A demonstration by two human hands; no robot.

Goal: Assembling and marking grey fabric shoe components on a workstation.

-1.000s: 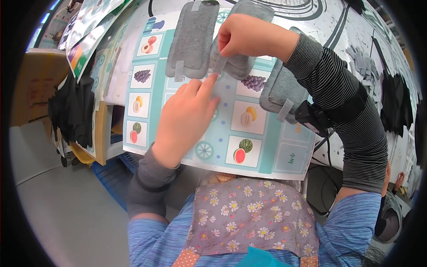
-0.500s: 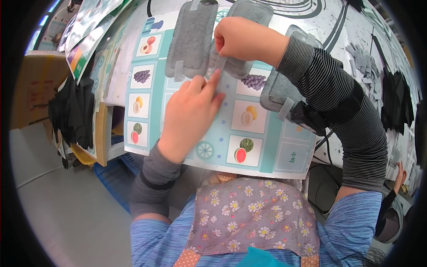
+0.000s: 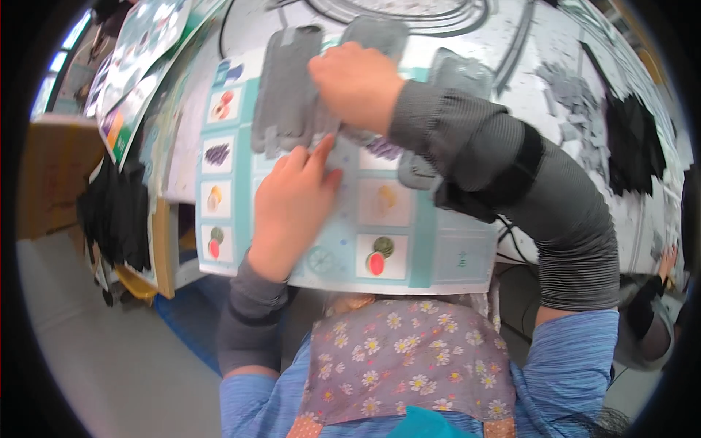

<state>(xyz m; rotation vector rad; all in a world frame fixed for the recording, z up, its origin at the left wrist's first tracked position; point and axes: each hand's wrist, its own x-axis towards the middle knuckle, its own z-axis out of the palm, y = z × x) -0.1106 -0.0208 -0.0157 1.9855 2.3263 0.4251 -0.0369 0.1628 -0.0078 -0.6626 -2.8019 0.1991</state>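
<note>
My left hand (image 3: 288,204) lies on a pale teal printed sheet (image 3: 343,281), holding nothing. Its index finger is stretched toward a light strip beside a long grey padded piece (image 3: 287,87). Just above that fingertip, my right hand (image 3: 358,84) is closed in a pinch, blurred by motion; what it grips is hidden. The right hand partly covers a second grey pad (image 3: 380,35). More grey pads lie near my right forearm, one (image 3: 460,69) beyond it and one (image 3: 418,174) partly under it. A pale tab (image 3: 272,139) sits at the long pad's near end.
Black fabric pieces (image 3: 117,212) hang at the left beside a cardboard box (image 3: 62,175). On the right lie loose grey strips (image 3: 569,102) and a black fabric bundle (image 3: 635,142). A blue basket (image 3: 186,321) is below the table. Another person's hand (image 3: 667,264) shows at far right.
The view has shifted, moving the sheet and pads left and down in the picture. My right hand has moved a little left over the pads; my left hand keeps its place on the sheet.
</note>
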